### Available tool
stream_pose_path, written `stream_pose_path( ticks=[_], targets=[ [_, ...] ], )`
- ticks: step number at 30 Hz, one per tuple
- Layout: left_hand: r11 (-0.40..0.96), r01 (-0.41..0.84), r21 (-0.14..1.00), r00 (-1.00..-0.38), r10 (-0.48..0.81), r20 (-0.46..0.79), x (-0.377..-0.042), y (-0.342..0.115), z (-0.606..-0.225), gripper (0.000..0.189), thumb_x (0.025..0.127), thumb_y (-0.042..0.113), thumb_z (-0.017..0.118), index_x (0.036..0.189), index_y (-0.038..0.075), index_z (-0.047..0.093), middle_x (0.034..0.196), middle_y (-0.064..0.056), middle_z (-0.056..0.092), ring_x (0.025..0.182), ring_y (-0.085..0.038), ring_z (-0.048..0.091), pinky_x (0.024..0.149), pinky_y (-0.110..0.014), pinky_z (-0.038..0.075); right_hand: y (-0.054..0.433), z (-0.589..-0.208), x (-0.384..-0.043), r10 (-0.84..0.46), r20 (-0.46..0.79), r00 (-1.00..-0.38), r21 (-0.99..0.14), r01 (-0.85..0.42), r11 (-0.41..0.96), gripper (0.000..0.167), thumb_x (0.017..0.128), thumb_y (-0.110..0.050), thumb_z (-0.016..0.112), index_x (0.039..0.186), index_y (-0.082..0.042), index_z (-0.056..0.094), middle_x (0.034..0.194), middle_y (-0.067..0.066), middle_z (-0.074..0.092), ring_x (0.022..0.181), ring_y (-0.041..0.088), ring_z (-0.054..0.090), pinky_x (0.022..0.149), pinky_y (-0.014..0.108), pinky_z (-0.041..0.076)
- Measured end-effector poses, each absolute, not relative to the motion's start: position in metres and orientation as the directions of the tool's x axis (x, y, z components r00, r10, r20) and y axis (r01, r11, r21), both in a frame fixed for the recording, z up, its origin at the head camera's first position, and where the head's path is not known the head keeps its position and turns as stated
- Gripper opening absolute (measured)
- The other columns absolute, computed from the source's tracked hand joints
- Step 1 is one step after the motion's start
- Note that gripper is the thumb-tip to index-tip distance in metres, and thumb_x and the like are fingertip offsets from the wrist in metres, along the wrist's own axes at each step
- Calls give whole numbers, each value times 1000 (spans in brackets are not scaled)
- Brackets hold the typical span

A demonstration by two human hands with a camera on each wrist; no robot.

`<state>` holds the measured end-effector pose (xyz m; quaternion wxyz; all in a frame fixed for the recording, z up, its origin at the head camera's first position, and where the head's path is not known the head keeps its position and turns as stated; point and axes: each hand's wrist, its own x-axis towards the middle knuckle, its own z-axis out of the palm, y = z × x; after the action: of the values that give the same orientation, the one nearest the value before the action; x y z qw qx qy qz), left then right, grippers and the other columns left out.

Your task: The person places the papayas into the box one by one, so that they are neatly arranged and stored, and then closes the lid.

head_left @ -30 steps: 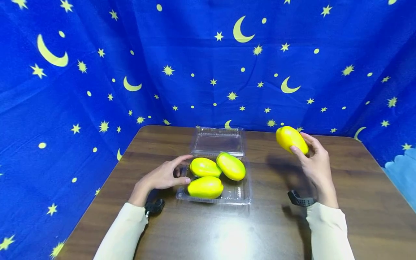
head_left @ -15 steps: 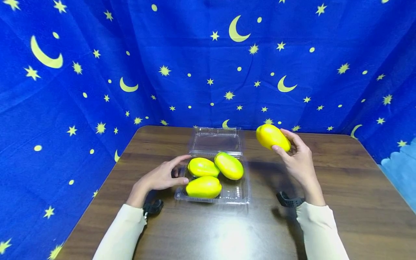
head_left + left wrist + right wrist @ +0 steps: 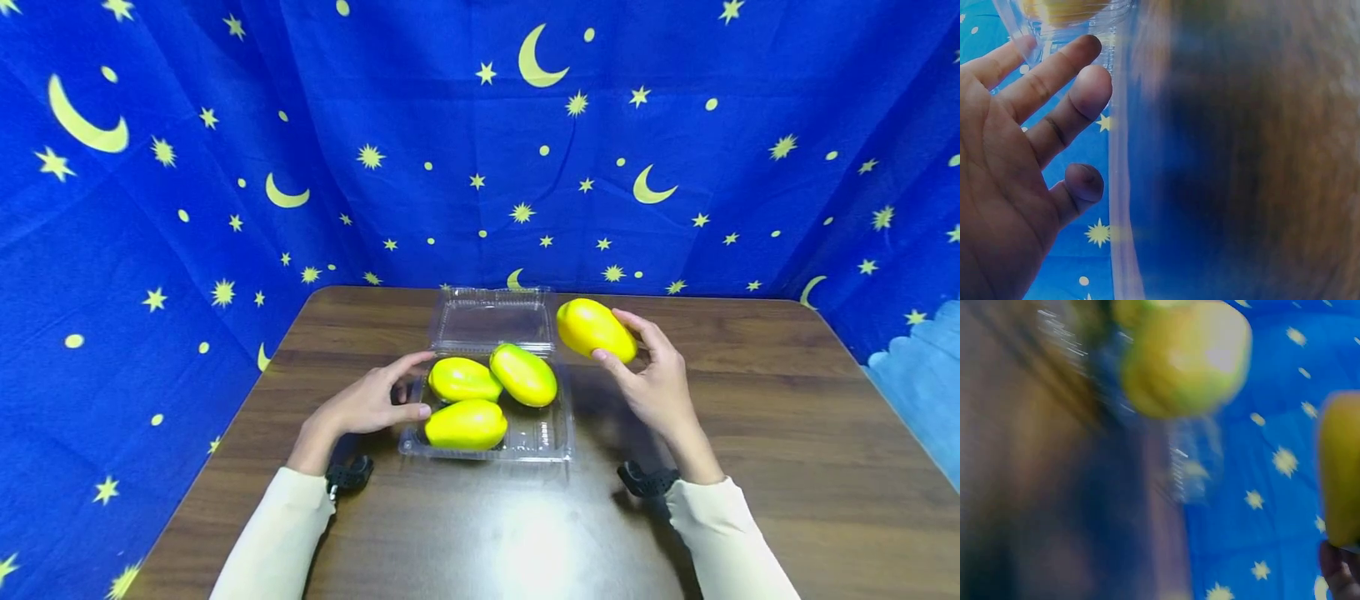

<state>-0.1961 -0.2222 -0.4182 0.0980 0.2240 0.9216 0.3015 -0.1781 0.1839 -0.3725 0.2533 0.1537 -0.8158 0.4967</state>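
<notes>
My right hand [image 3: 656, 385] holds a yellow mango [image 3: 596, 331] above the table, right of the clear plastic clamshell box [image 3: 558, 442]. In the right wrist view, part of this held mango [image 3: 1341, 469] shows at the right edge. Three yellow-green mangoes lie in the box: a front one [image 3: 467, 425], a back left one [image 3: 463, 380] and a back right one [image 3: 523, 375]. At the box's left side is my left hand [image 3: 367, 402], its thumb and fingertips at the rim. The left wrist view shows this hand's fingers [image 3: 1054, 75] spread and loosely bent, gripping nothing.
The box's lid [image 3: 495, 323] lies open toward the back of the brown wooden table [image 3: 750, 400]. A blue cloth with moons and stars [image 3: 420, 125] hangs behind the table and at its sides. Light glares on the table's front.
My right hand has carried the mango leftward, from the table's right side to near the box. The left hand stays at the box's left edge. The head view has shifted slightly.
</notes>
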Motion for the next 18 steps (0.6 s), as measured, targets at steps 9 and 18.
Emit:
stream_pose_path(
  ticks=[9,18],
  targets=[
    [713,364,599,-874,483,-44,-196,-221,-418,83,87,58,71,156,37,29,137,1,60,85,-16,57,69,-30,47,174,-399,-178,-40,609,-792,-700,-560,443,63,80,-5,84,137,-8,60,129,9,64,106,1,57,86,9,45],
    [720,362,591,-878,477,-44,-196,-221,-418,83,87,57,71,156,37,29,136,2,61,85,-15,56,69,-30,47,162,-411,-167,-148,599,-787,-671,-593,445,64,79,-10,86,137,-14,59,129,5,64,107,8,60,87,11,47]
  ],
)
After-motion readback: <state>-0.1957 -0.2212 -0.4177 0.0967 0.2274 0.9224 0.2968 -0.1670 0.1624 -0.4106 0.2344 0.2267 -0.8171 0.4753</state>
